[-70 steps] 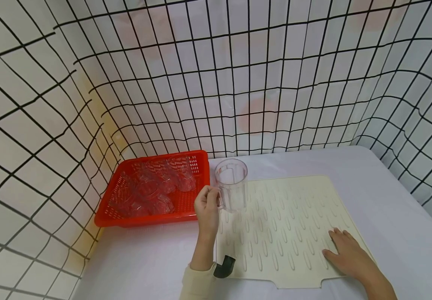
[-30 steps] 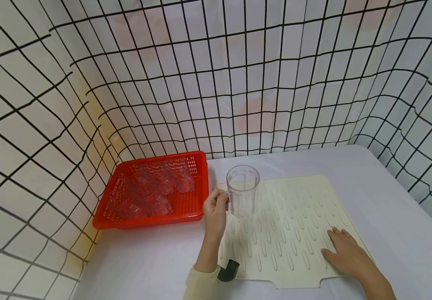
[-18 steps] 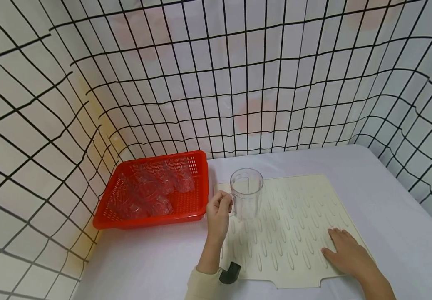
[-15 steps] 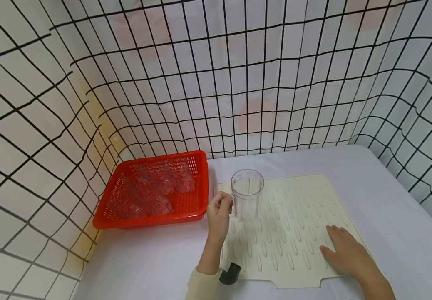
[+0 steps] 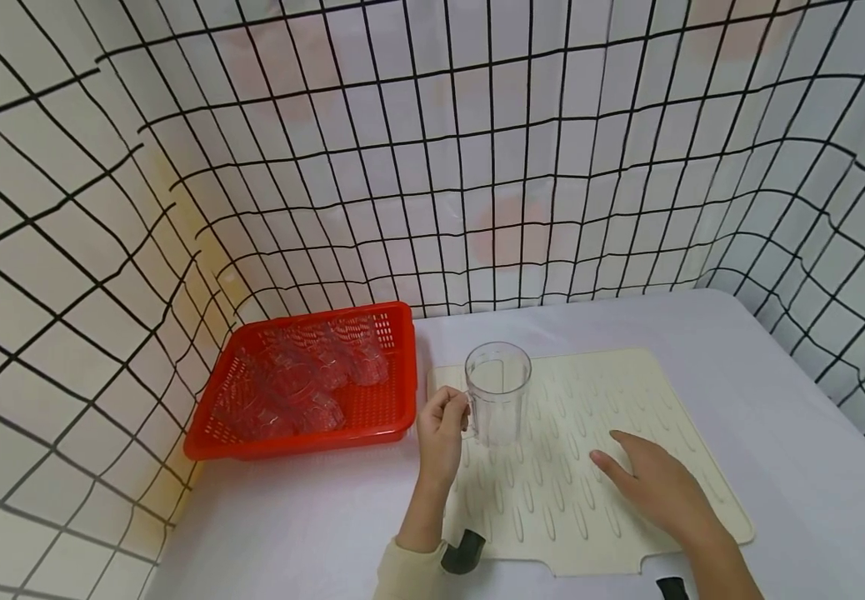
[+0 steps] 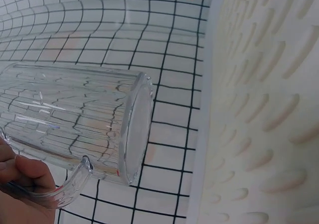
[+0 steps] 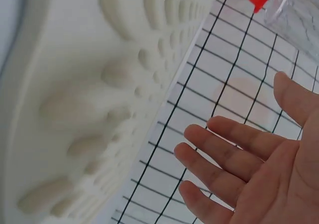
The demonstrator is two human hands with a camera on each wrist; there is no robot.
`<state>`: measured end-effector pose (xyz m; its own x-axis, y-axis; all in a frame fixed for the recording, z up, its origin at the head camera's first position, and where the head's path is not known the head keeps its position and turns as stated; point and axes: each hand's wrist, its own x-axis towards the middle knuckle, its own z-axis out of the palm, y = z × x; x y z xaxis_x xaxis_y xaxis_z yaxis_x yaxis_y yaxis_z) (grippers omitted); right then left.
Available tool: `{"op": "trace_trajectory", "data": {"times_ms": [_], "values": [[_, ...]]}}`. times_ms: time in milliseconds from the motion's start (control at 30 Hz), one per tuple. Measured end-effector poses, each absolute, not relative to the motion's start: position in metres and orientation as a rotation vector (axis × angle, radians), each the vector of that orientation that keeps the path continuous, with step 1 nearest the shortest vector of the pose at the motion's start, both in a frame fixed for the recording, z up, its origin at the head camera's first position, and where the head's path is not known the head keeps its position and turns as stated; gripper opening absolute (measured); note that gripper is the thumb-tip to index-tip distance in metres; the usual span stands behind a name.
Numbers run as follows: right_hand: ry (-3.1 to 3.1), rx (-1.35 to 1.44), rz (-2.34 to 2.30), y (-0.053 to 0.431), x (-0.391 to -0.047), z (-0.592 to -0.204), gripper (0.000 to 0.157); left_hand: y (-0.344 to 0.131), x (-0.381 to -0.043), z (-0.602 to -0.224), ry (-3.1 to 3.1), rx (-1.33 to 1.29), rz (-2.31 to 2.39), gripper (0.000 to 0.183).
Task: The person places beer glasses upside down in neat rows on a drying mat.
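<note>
My left hand (image 5: 442,433) grips the handle of a clear mug (image 5: 498,404), which is upright with its open rim facing up. In the left wrist view, a gap shows between the base of the mug (image 6: 75,119) and the cream ridged mat, so it hangs above the mat. My right hand (image 5: 661,483) is over the right part of the cream drain mat (image 5: 552,500), holding nothing. In the right wrist view this hand (image 7: 249,159) has its fingers spread and palm showing, apart from the mat's surface.
A red plastic basket (image 5: 372,408) stands at the left, with several clear mugs (image 5: 297,375) lying in it. Black wire grid panels (image 5: 507,167) rise at the back and both sides of the white-covered table (image 5: 290,525).
My left hand has carried the mug from beside the basket rightward and slightly nearer over the mat. My right hand, earlier resting on the mat, has lifted and moved left toward the mug.
</note>
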<state>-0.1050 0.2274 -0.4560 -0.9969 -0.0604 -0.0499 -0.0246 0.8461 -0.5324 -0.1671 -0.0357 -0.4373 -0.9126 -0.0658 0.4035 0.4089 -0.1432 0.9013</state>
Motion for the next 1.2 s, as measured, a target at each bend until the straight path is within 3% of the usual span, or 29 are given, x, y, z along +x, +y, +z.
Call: {"op": "trace_trajectory", "data": {"times_ms": [333,633,1200], "values": [[2.918,0.087,-0.982,0.190,-0.116,-0.447,0.073,-0.036,-0.167,-0.436,-1.799,-0.417,-2.137,0.023],[2.445,0.065,-1.669,0.161,-0.130,-0.450,0.063,-0.033,-0.164,-0.433,-1.836,-0.395,-2.162,0.023],[2.096,0.079,-1.882,0.151,-0.138,-0.446,0.072,-0.031,-0.163,-0.433,-1.878,-0.526,-2.148,0.022]]}}
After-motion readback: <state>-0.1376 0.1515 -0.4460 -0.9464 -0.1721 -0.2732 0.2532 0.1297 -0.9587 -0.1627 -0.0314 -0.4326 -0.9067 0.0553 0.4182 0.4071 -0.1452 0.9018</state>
